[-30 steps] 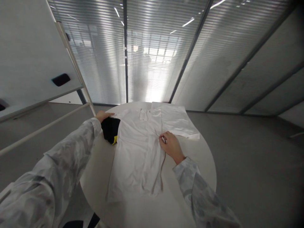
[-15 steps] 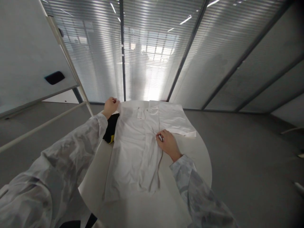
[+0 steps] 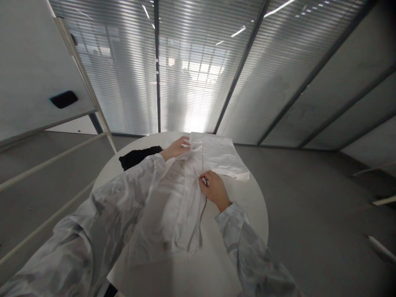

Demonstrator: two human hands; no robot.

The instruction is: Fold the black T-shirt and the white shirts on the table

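A white shirt [image 3: 179,206] lies spread on a round white table [image 3: 247,210]. My left hand [image 3: 177,147] is closed on the shirt's left side near the collar and holds that part folded over toward the middle. My right hand [image 3: 213,189] rests on the shirt's middle seam, fingers curled and pressing the cloth down. My left sleeve hides much of the shirt's left half.
A black garment [image 3: 136,156] lies at the table's far left. A second white folded cloth [image 3: 224,159] lies at the far right of the table. A whiteboard on a stand [image 3: 37,74] is at left; glass walls with blinds stand behind. Grey floor surrounds the table.
My left hand has lifted the shirt's left shoulder from beside the black garment and carried it right, over the middle of the shirt. My right hand has stayed on the seam.
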